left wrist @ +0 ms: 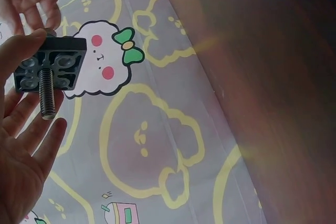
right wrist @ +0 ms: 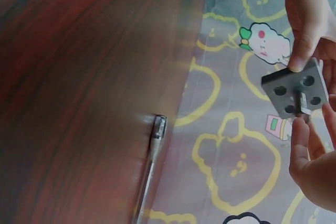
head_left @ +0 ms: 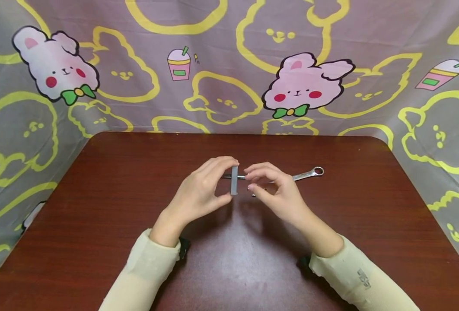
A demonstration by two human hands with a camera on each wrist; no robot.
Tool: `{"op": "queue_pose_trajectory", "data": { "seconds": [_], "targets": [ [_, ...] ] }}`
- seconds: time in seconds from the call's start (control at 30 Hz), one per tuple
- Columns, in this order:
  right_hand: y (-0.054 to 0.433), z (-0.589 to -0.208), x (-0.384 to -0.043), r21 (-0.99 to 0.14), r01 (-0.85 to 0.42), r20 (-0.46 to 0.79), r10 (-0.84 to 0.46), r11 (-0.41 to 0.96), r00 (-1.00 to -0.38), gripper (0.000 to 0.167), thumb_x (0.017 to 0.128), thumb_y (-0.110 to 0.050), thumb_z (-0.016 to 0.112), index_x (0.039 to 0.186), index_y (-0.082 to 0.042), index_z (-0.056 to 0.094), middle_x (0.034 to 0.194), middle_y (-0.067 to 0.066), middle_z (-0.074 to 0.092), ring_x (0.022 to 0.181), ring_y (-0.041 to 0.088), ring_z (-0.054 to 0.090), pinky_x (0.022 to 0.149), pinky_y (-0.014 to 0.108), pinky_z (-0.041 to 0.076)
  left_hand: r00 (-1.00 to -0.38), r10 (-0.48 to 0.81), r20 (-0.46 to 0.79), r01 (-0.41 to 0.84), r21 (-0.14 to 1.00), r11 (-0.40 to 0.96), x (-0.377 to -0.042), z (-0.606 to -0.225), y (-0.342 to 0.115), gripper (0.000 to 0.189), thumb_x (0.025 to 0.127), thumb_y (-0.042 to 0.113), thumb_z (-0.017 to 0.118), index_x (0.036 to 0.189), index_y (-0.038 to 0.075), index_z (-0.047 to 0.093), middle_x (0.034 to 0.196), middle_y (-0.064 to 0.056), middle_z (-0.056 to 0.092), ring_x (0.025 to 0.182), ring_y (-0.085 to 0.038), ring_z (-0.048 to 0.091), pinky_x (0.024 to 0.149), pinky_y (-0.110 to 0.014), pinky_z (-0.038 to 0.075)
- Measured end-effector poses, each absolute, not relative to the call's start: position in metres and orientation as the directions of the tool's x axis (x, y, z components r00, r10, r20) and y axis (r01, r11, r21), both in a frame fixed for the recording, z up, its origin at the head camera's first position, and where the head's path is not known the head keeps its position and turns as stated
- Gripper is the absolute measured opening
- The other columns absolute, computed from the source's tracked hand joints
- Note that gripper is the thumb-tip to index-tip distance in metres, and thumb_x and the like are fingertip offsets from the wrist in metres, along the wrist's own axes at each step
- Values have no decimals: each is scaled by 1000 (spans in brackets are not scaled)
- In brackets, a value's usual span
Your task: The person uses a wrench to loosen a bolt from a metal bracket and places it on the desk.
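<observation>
My left hand (head_left: pixel 200 188) holds a grey square plate (head_left: pixel 234 181) upright by its edges, thumb at one edge and fingers at the opposite one. Through the plate's middle runs a threaded bolt (left wrist: pixel 47 98), its long end sticking out toward the left palm. The right wrist view shows the plate's flat face with several round holes, and the bolt's short end (right wrist: pixel 303 103). Beside that end is my right hand (head_left: pixel 282 190), fingers loosely bent with a gap between thumb and fingers; its fingertips are right at the bolt.
A chrome wrench (head_left: pixel 309 174) lies on the brown table (head_left: pixel 116 194) behind the right hand, ring end to the right. Its middle is hidden by that hand. Beyond the table hangs a cloth (head_left: pixel 221 56) printed with cartoon rabbits and cups.
</observation>
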State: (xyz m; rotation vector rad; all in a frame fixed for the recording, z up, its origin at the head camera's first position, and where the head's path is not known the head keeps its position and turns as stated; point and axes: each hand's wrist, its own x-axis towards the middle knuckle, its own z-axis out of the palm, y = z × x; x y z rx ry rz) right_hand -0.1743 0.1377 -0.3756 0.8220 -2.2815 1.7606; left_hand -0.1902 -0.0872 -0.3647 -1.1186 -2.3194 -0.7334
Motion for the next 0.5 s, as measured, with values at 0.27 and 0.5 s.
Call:
{"op": "queue_pose_trajectory", "data": {
  "seconds": [0.27, 0.5],
  "targets": [
    [140, -376, -171, -782, -586, 493, -363, 214, -791, 19, 85, 5, 69, 100, -6, 72, 103, 8, 71, 105, 9, 60, 80, 22, 56, -575, 549, 606, 801, 280, 529, -193, -369, -88, 71, 67, 6, 85, 131, 5, 54, 131, -7, 61, 122, -20, 58, 101, -34, 51],
    [149, -379, -173, -825, -508, 432, -301, 249, -850, 16, 86, 5, 70, 100, -1, 72, 97, 10, 69, 92, 4, 62, 71, 22, 58, -553, 539, 635, 813, 271, 515, -195, -368, -87, 70, 66, 6, 85, 130, 4, 55, 130, -8, 61, 121, -21, 58, 102, -34, 50]
  ]
}}
